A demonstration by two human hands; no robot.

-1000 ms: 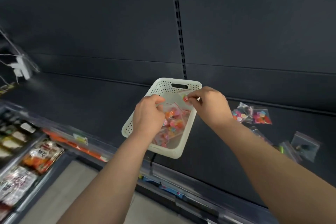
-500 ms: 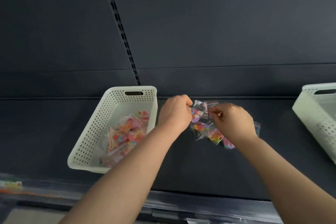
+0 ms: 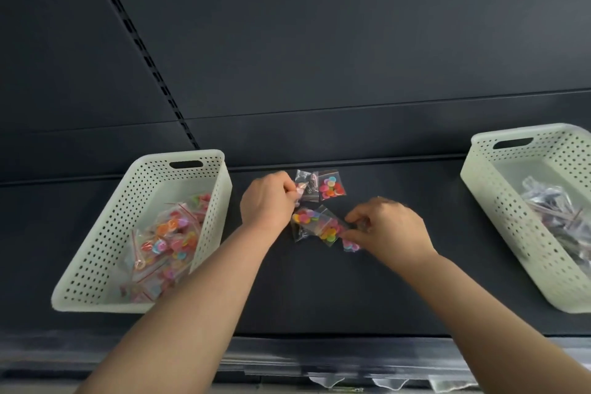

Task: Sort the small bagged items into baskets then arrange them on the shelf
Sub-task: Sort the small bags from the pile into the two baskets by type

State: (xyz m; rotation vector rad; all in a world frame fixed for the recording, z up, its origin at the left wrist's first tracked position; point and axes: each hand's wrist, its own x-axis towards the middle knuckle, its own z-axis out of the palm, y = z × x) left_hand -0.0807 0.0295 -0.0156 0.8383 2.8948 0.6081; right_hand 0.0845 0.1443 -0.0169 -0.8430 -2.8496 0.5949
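I am looking at a dark back panel (image 3: 351,25) that is rising beyond both the left hand (image 3: 268,198) and the right hand (image 3: 390,230), filling the top of my view. A slotted upright strip (image 3: 140,48) is running down it on a slant, ending beyond the left hand and off to its left. A thin horizontal seam (image 3: 383,104) is crossing the panel beyond both hands. On the near side of the hands, under the forearms, a clear plastic rail (image 3: 319,358) is running from side to side. Below it, nearer me than the right hand, pale tags (image 3: 387,382) are hanging; they are coming through too blurred for me to read.
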